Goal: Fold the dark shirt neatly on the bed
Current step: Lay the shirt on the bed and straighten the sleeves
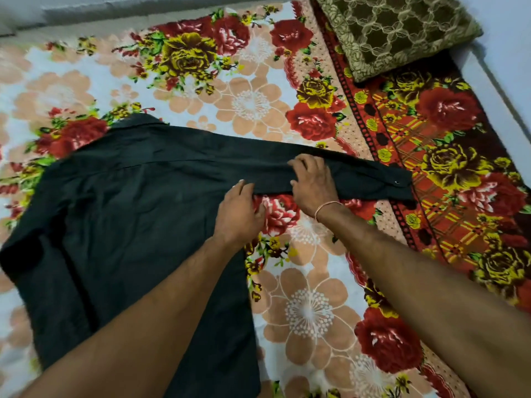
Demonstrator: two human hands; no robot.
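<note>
Flat on floral red-and-peach bedspread (pixel 310 282): dark green-black cotton shirt (pixel 129 211), sleeve stretched right. Left hand (pixel 238 208) pinches sleeve's lower edge; right hand (pixel 313 185) presses it, fingers curled over the cloth.

Home bedroom, floral bedspread (pixel 301 282), patterned pillow (pixel 396 33)

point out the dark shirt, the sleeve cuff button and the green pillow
dark shirt (pixel 120 214): head view, on the flat back panel of the body.
sleeve cuff button (pixel 397 183): head view, on the small button at the end of the outstretched sleeve.
green pillow (pixel 396 33): head view, on its patterned top face.
</note>
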